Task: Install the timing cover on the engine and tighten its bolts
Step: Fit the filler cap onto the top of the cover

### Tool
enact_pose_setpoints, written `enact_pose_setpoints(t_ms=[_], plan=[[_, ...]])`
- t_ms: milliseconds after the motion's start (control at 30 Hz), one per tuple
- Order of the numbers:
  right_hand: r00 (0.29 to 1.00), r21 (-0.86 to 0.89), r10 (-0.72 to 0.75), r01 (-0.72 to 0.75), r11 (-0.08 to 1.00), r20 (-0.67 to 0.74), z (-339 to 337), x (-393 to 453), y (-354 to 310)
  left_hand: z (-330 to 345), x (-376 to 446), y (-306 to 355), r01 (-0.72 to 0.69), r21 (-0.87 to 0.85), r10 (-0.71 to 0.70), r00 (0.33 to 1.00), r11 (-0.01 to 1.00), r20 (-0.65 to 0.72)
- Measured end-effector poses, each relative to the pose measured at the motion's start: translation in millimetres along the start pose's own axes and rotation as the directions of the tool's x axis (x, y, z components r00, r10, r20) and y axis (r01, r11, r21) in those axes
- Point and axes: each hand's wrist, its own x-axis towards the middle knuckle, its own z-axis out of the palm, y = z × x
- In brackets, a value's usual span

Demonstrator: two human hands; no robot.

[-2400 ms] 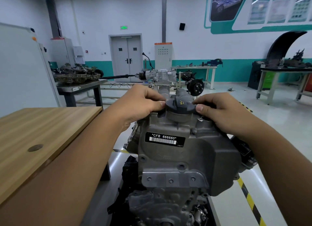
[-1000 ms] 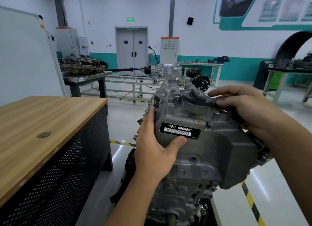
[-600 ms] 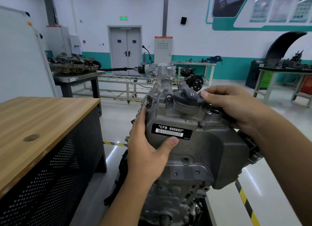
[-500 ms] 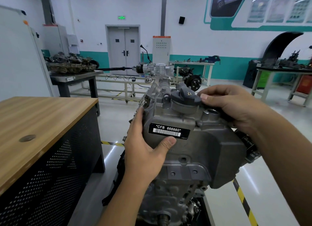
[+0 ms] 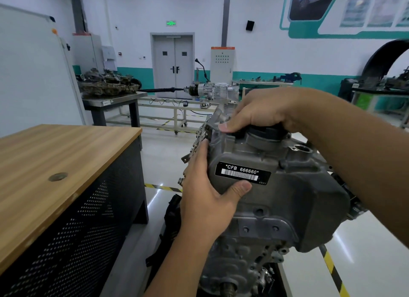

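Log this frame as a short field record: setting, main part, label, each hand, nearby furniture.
setting: workshop hall, grey double door at back
main part: timing cover against engine
label: black plate reading CFB 666660
left hand: grips cover's left edge, thumb below plate
right hand: curled over black filler cap on top
furniture: wooden-topped bench at left

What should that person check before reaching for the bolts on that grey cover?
1. Left hand grips the timing cover at its left edge, thumb below the barcode label: ok.
2. Right hand holds the black filler cap on top: ok.
3. Cover sits flush against the engine: cannot tell.
4. Bolts fitted in the cover's holes: cannot tell.
5. Tightening tool in view: not ok.
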Motion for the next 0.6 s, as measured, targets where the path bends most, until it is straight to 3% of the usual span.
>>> enact_pose_setpoints(t_ms=[167,300,400,600], plan=[[0.998,0.141,-0.052,0.048,0.989,0.025,-1.3,15.5,13.6,0.6,-0.1,-1.9,-0.004,0.024,0.004,1.0,1.0,-0.008],[0.989,0.282,0.0,-0.042,0.959,0.15,-9.7,19.3,19.2,-0.1,0.5,-3.1,0.0,0.027,0.0,1.0,1.0,0.004],[0.992,0.4,0.031,-0.078,0.913,0.124,-15.0,23.7,24.2,0.2,-0.3,-3.4,-0.009,0.04,0.01,1.0,0.999,-0.007],[0.985,0.333,0.014,-0.072,0.94,0.173,-15.2,22.1,26.7,0.4,-0.4,-2.4,-0.018,0.056,0.019,1.0,0.998,-0.021]])
